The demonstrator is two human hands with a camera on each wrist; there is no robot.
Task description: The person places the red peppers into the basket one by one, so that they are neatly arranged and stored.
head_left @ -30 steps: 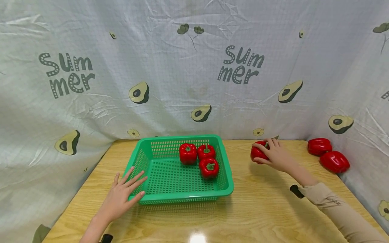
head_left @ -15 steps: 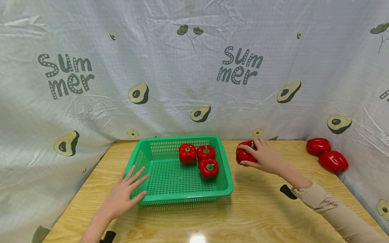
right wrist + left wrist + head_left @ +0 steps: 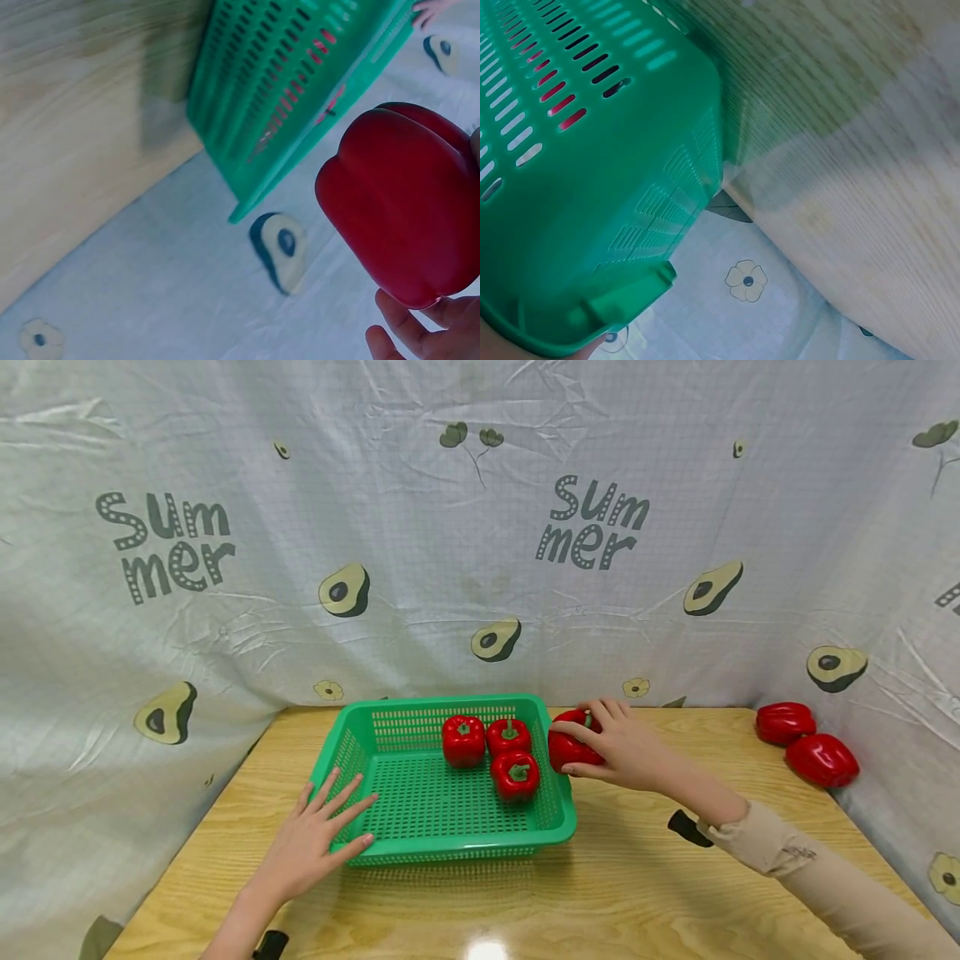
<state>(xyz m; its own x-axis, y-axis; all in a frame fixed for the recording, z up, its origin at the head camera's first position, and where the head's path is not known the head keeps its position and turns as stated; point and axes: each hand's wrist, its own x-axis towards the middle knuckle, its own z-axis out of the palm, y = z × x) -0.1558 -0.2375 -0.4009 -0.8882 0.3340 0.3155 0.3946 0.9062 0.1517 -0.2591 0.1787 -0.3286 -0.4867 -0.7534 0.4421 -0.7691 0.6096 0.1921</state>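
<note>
My right hand (image 3: pixel 626 747) grips a red bell pepper (image 3: pixel 572 742) from above, its thumb and fingers around the sides. In the head view this pepper overlaps the right rim of a green plastic basket (image 3: pixel 442 843); the right wrist view shows the held pepper (image 3: pixel 405 206) raised off the table, beside the basket wall (image 3: pixel 259 97). Three red bell peppers (image 3: pixel 463 742) stand in the basket's right part, stems up. At the basket's front left corner, my left hand (image 3: pixel 303 847) lies with fingers spread over the rim. The left wrist view mostly holds the basket's outer side (image 3: pixel 630 150).
Two more red bell peppers (image 3: pixel 822 760) lie at the table's far right, against the cloth. A pale printed curtain (image 3: pixel 420 635) hangs behind and along both sides of the wooden table (image 3: pixel 615 893).
The right hand has moved left with the pepper, from the table right of the basket to its right rim. My left hand has shifted slightly to the right at the basket's corner.
</note>
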